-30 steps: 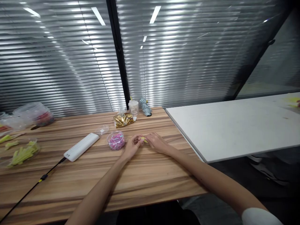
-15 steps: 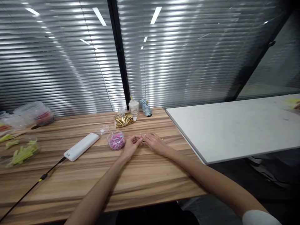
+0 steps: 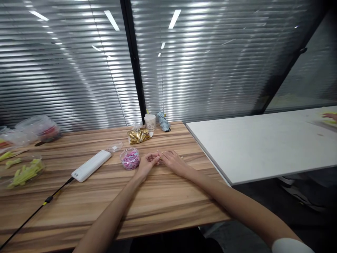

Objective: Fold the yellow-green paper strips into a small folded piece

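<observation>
My left hand and my right hand rest close together on the wooden table, their fingertips meeting near the middle. A small yellow piece may lie between the fingers, but they hide it. My left hand is nearest a clear round tub of pink rubber bands, just beside its fingers and apparently not touching it. The right hand lies flat, with its fingers pointing towards the left hand.
A white power bank with a black cable lies left of the tub. Behind stand a gold foil bag, white cup and folded grey-blue umbrella. Yellow-green strips fill a clear container. A co-worker's hand shows on the white table.
The yellow piece showing between my hands a second ago is now hidden by my fingers. My hands have drawn closer together, and the co-worker's hand has moved further into view.
</observation>
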{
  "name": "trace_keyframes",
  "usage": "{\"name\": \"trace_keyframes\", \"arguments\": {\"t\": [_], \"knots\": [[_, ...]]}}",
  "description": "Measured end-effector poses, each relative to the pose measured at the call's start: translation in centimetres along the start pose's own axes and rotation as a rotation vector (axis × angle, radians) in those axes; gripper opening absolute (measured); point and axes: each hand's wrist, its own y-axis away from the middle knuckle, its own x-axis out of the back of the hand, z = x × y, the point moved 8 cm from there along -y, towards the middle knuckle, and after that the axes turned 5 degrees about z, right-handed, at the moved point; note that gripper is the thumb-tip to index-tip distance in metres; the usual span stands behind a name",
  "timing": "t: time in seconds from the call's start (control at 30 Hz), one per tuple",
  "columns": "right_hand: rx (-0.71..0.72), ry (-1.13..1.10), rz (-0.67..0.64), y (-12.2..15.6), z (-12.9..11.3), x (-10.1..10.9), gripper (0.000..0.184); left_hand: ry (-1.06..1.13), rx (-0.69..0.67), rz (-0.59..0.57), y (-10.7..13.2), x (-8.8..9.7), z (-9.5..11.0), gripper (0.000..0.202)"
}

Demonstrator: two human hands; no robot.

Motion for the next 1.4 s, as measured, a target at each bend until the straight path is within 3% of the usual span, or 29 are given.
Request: {"name": "trace_keyframes", "arguments": {"t": [0.27,0.77,1.4], "knots": [[-0.035,0.016,-0.007,0.0,0.0,0.2,0.044,-0.052,-0.013,-0.1,0.2,-0.7,0.4,0.033],[-0.122,0.0,-0.055,0.1,0.7,-0.8,0.035,-0.017,0.031,-0.092,0.3,-0.7,0.1,0.037],[-0.186,-0.106,-0.013,0.2,1.4,-0.9,0.035,-0.037,-0.016,0.12,0.0,1.0,0.5,0.034]]}}
